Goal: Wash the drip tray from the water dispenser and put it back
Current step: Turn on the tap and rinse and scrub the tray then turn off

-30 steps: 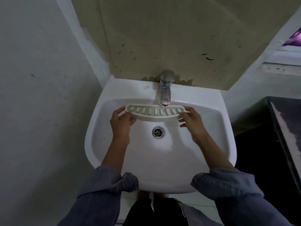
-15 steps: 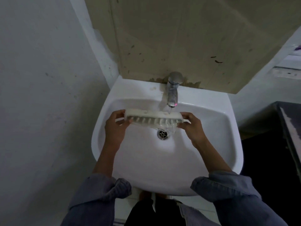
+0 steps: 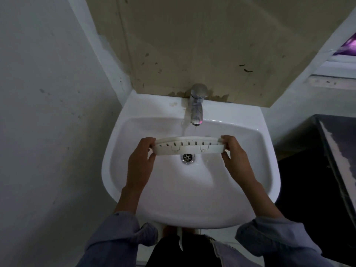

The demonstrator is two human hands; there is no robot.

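Tray (image 3: 188, 146) sits over the sink (image 3: 123, 170), just above the drain (image 3: 187, 158) and in front of the tap (image 3: 197, 105). Your left hand (image 3: 141, 162) grips its left end and your right hand (image 3: 234, 159) its right end, fingers curled around the rim, slotted face tilted away from you.
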